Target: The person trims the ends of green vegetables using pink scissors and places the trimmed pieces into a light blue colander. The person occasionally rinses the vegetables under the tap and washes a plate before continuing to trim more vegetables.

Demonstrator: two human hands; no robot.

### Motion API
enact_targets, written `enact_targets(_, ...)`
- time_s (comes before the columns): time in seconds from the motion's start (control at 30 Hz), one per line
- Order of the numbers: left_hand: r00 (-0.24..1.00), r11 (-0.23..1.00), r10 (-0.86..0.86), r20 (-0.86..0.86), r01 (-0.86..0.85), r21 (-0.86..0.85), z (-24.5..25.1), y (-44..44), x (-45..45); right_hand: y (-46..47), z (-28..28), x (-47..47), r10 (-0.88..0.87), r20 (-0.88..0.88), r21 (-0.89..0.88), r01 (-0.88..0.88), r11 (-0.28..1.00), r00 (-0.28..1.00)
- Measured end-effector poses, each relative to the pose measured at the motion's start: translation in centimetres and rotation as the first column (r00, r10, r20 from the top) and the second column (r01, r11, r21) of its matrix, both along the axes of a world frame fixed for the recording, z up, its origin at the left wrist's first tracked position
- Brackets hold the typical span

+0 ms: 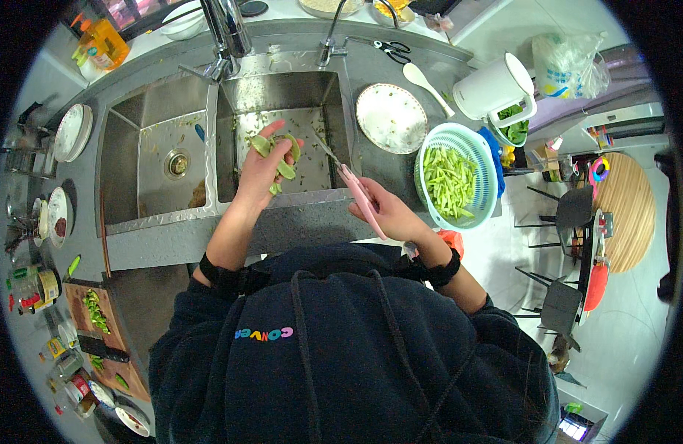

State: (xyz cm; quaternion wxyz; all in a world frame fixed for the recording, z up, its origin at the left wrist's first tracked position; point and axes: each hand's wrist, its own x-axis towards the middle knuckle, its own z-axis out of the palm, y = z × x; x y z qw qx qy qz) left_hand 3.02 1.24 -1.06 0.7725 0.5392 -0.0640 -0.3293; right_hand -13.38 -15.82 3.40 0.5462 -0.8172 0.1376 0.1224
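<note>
My left hand (260, 175) holds several flat green bean pods (286, 169) over the front of the right sink basin (286, 89). Pink-handled scissors (359, 194) are in my right hand (394, 213), at that basin's front right corner. Their blades point up and left, a short way from the pods and not touching them. Small green bits lie scattered on the basin floor. To the right, a light blue colander (488, 186) holds a heap of cut green bean strips (448, 180).
A patterned white plate (391, 117), a white rice paddle (427, 86) and a white electric kettle (491, 89) stand right of the sink. The chrome faucet (225, 39) rises behind it. Black-handled scissors (394, 51) lie at the back. A cleaver (103, 348) rests on a cutting board (116, 372) at far left.
</note>
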Motion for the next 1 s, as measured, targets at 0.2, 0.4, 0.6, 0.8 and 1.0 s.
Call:
enact_targets(0.2,0.981,0.991,0.102,-0.165,-0.114,-0.065,-0.5,-0.1,-0.1,-0.1,-0.4,0.3,0.012,-0.034,0.002,-0.012,1.0,0.999)
enact_targets(0.4,0.962,0.986,0.048,-0.268,-0.089,-0.144,-1.1,0.1,-0.1,0.2,0.0,0.7,0.055,-0.033,0.039,-0.054,0.998,0.998)
enact_targets(0.6,0.973,0.995,0.04,-0.227,-0.059,-0.079,-0.2,-0.1,-0.9,0.8,0.7,2.0,0.069,-0.04,-0.004,-0.069,0.998,0.997)
enact_targets(0.8,0.991,1.0,-0.005,-0.131,0.006,0.003,0.3,0.4,-0.9,0.9,0.5,2.9,0.064,-0.021,-0.032,-0.064,0.997,0.998)
enact_targets(1.0,0.992,0.992,-0.07,-0.104,0.08,0.097,-0.5,1.3,-0.4,0.2,-1.0,3.0,0.049,-0.006,-0.008,-0.049,0.999,0.999)
